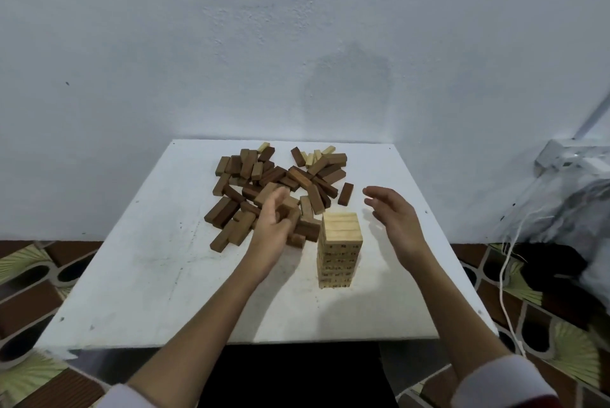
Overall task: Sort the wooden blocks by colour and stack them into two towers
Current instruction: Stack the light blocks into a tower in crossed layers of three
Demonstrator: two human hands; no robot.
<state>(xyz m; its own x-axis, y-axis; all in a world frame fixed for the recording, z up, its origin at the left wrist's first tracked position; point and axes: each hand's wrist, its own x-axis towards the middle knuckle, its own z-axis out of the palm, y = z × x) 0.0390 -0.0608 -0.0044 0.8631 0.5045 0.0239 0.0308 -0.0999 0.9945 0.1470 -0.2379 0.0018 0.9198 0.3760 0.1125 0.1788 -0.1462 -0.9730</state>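
A tower of light wooden blocks (pixel 340 249) stands several layers high near the middle of the white table (pixel 158 275). Behind and left of it lies a loose pile of dark brown blocks (pixel 264 183), with a few light blocks (pixel 313 156) at its far edge. My left hand (pixel 275 226) is over the near side of the pile, its fingers curled round a brown block (pixel 290 209). My right hand (pixel 392 212) hovers to the right of the tower with relaxed fingers, holding nothing.
One dark block (pixel 345 193) lies apart, just behind the tower. The table stands against a white wall. A white cable (pixel 505 275) and a grey bundle (pixel 574 196) lie on the patterned floor to the right.
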